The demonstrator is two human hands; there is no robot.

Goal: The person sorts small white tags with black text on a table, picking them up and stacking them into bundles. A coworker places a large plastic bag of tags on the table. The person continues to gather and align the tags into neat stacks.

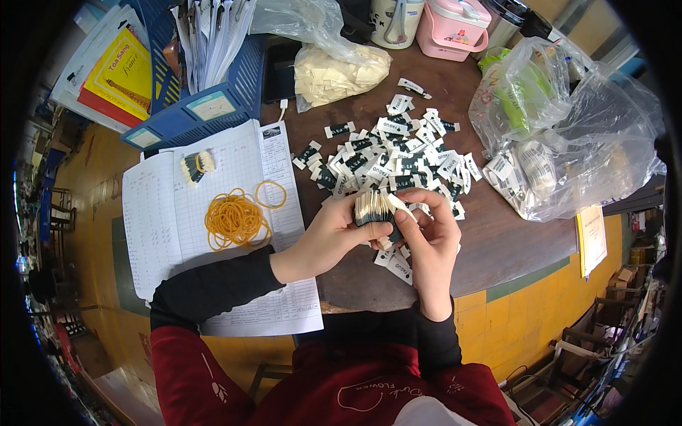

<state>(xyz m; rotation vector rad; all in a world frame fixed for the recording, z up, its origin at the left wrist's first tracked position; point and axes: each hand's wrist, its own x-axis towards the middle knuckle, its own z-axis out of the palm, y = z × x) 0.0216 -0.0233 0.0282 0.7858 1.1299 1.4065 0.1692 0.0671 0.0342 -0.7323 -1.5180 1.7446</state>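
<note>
My left hand is closed round a thick stack of fabric labels, cream edges up and dark sides showing. At the stack's right side, my right hand pinches a pale label between thumb and fingers. Beyond and beneath both hands spreads a loose pile of black and white labels. To the left, a tangle of orange rubber bands lies on papers, with one band apart from it. A banded bundle of labels rests farther up on the same papers.
An open notebook covers the table's left side. Behind it stands a blue file rack with papers. A clear bag of cream labels, a pink container and a cup line the back. Clear plastic bags crowd the right.
</note>
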